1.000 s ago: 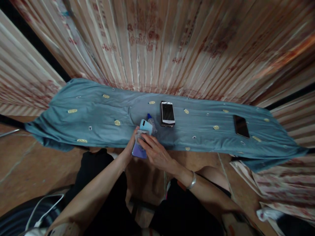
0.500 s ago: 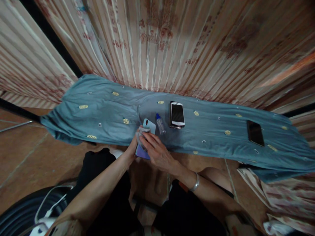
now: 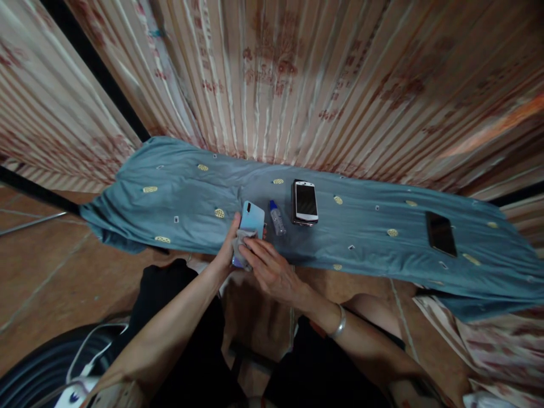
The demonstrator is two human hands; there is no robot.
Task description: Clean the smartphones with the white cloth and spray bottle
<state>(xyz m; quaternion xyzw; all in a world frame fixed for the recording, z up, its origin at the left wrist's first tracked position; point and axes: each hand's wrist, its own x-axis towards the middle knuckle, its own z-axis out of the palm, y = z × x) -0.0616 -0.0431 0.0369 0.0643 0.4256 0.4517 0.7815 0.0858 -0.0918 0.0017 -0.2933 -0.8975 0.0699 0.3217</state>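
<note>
My left hand (image 3: 227,243) is closed round a light blue-to-violet phone (image 3: 254,218), its back and camera strip facing up. Pressed against the lower part of that back is a crumpled grey cloth (image 3: 242,243), gripped by the bent fingers of my right hand (image 3: 274,269). Just right of the phone lies a small clear bottle with a blue cap (image 3: 277,220). Beyond it a white phone with a dark screen (image 3: 306,201) rests on top of another dark device. My left fingertips show at the phone's right edge.
A blue-green cloth with yellow patterns (image 3: 365,226) covers the long narrow surface. A black phone (image 3: 441,233) lies far to the right. Behind hangs a striped curtain (image 3: 272,85). At lower left are a white power strip (image 3: 76,392) with cables and a black ribbed round object (image 3: 38,368).
The cloth and my right hand have slid down the phone's back toward me, uncovering its upper part. The view has shifted slightly.
</note>
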